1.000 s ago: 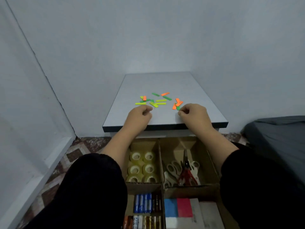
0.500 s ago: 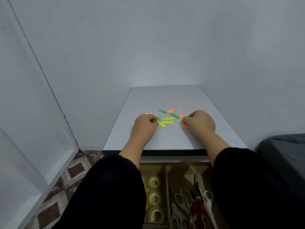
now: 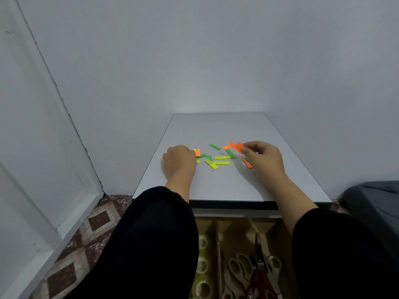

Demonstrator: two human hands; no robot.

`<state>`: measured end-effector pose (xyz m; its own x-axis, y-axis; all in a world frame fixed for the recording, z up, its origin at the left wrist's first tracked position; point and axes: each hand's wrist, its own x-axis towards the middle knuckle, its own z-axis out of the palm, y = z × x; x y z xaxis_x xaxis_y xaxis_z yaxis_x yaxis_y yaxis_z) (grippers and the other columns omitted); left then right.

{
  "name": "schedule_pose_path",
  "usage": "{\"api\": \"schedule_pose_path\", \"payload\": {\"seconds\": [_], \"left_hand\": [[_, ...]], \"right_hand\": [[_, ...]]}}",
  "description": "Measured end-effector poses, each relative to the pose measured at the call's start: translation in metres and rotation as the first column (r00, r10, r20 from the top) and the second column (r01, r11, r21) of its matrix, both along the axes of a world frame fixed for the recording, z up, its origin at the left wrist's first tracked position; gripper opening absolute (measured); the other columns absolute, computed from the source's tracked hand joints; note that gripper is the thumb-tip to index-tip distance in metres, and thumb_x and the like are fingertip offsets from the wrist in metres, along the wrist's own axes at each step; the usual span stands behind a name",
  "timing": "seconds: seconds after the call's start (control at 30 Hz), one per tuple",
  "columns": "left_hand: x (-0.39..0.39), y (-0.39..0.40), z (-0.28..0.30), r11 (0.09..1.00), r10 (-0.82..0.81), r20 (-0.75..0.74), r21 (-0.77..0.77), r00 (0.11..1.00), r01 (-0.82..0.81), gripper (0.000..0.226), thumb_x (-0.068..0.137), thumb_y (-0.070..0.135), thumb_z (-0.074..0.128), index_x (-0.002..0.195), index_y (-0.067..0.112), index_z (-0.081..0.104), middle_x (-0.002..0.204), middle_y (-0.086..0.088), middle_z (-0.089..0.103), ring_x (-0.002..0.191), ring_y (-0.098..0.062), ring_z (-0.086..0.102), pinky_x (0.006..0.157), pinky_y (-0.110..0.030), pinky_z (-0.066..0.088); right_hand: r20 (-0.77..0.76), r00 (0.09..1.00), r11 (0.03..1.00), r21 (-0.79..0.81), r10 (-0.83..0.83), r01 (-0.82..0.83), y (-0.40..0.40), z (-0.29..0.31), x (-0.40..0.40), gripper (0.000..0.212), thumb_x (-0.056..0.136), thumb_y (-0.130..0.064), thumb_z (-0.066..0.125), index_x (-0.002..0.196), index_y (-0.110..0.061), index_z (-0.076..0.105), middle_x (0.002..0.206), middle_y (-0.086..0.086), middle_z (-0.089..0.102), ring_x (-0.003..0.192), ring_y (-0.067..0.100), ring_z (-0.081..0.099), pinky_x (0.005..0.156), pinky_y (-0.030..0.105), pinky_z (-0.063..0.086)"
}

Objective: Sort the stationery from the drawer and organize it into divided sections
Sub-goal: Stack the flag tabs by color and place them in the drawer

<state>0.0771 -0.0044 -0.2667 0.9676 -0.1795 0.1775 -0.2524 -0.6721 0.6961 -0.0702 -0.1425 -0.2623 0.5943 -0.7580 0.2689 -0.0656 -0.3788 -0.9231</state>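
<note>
Right hand [image 3: 262, 157] has lifted orange tabs [image 3: 236, 146] at 1 o'clock, pinching them; left hand [image 3: 179, 158] now pinches tabs at 9 o'clock. Gather by colour; slide under edges so thin strips don't scatter.

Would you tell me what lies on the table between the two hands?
Head view: loose green, yellow and orange strips on the table, between the left hand and right hand.

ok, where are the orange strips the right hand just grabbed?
Head view, right of centre: the orange strips are pinched in the right hand, raised above the tabletop, just right of the scattered strips.
</note>
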Motion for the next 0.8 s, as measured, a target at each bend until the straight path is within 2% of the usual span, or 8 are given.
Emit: {"api": "schedule_pose_path", "payload": {"seconds": [0.1, 0.17, 0.27, 0.33, 0.43, 0.57, 0.73, 0.8], "left_hand": [[0.002, -0.002, 0.0, 0.998, -0.051, 0.003, 0.022, 0.999, 0.051, 0.024, 0.086, 0.046, 0.056, 0.094, 0.028, 0.071, 0.101, 0.001, 0.062, 0.1, -0.025, 0.052, 0.085, -0.041, 0.05], [0.003, -0.004, 0.0, 0.996, -0.075, 0.013, 0.045, 0.997, 0.075, 0.024, 0.085, 0.049, 0.058, 0.093, 0.03, 0.069, 0.103, 0.001, 0.061, 0.104, -0.024, 0.049, 0.085, -0.04, 0.048], [0.003, -0.005, 0.0, 0.995, -0.075, 0.037, 0.066, 0.996, 0.072, 0.02, 0.087, 0.044, 0.06, 0.09, 0.027, 0.068, 0.104, 0.0, 0.06, 0.104, -0.024, 0.048, 0.081, -0.038, 0.049], [0.002, -0.005, 0.0, 0.996, -0.071, 0.04, 0.059, 0.997, 0.068, 0.019, 0.087, 0.041, 0.06, 0.09, 0.024, 0.069, 0.101, 0.0, 0.061, 0.101, -0.024, 0.051, 0.08, -0.039, 0.05], [0.002, -0.004, 0.0, 0.996, -0.076, 0.035, 0.043, 0.996, 0.075, 0.017, 0.088, 0.04, 0.062, 0.084, 0.024, 0.067, 0.097, 0.0, 0.062, 0.097, -0.024, 0.054, 0.078, -0.04, 0.052], [0.0, -0.003, 0.001, 0.995, -0.103, 0.03, 0.017, 0.994, 0.103, 0.017, 0.089, 0.035, 0.06, 0.076, 0.026, 0.06, 0.092, -0.001, 0.064, 0.092, -0.025, 0.057, 0.076, -0.039, 0.053], [-0.004, -0.002, 0.001, 0.992, -0.127, 0.057, 0.031, 0.99, 0.125, 0.021, 0.093, 0.028, 0.054, 0.072, 0.026, 0.051, 0.09, -0.002, 0.064, 0.089, -0.026, 0.058, 0.066, -0.033, 0.047], [-0.006, -0.002, 0.0, 0.986, -0.166, 0.08, 0.024, 0.983, 0.165, 0.014, 0.095, 0.025, 0.051, 0.081, 0.024, 0.05, 0.093, -0.003, 0.062, 0.089, -0.027, 0.057, 0.072, -0.038, 0.05]], "right_hand": [[-0.015, 0.992, 0.992, -0.001, 0.124, -0.124, 0.007, 0.003, -0.001, 0.01, 0.079, -0.032, 0.073, 0.08, -0.022, 0.074, 0.07, -0.009, 0.066, 0.065, 0.007, 0.056, 0.066, 0.024, 0.045], [-0.089, 0.977, 0.979, -0.038, 0.195, -0.199, 0.009, 0.002, -0.001, 0.013, 0.076, -0.036, 0.076, 0.077, -0.024, 0.075, 0.07, -0.009, 0.067, 0.071, 0.008, 0.057, 0.067, 0.024, 0.044], [-0.311, 0.936, 0.949, -0.207, 0.165, -0.237, 0.008, 0.0, 0.001, 0.009, 0.075, -0.045, 0.075, 0.073, -0.036, 0.074, 0.076, -0.016, 0.068, 0.086, 0.007, 0.057, 0.084, 0.03, 0.046], [-0.354, 0.925, 0.933, -0.268, 0.135, -0.239, 0.008, 0.0, 0.003, 0.005, 0.077, -0.043, 0.073, 0.078, -0.039, 0.075, 0.081, -0.021, 0.068, 0.094, 0.007, 0.056, 0.094, 0.036, 0.044], [-0.266, 0.955, 0.957, -0.217, 0.131, -0.191, 0.009, 0.002, 0.001, 0.006, 0.079, -0.039, 0.071, 0.08, -0.036, 0.075, 0.081, -0.02, 0.068, 0.09, 0.007, 0.057, 0.088, 0.034, 0.045], [-0.1, 0.994, 0.994, -0.086, 0.053, -0.062, 0.006, 0.002, -0.001, 0.013, 0.088, -0.021, 0.062, 0.088, -0.022, 0.075, 0.088, -0.011, 0.069, 0.09, 0.008, 0.061, 0.082, 0.028, 0.049], [-0.206, 0.97, 0.983, -0.156, -0.128, 0.096, -0.004, -0.008, 0.006, 0.02, 0.087, -0.017, 0.053, 0.093, -0.022, 0.072, 0.094, -0.007, 0.067, 0.094, 0.014, 0.06, 0.078, 0.029, 0.048], [-0.228, 0.954, 0.972, -0.171, -0.196, 0.159, -0.007, -0.011, 0.008, 0.023, 0.084, -0.014, 0.053, 0.094, -0.023, 0.071, 0.098, -0.004, 0.067, 0.098, 0.017, 0.058, 0.079, 0.03, 0.048]]}}
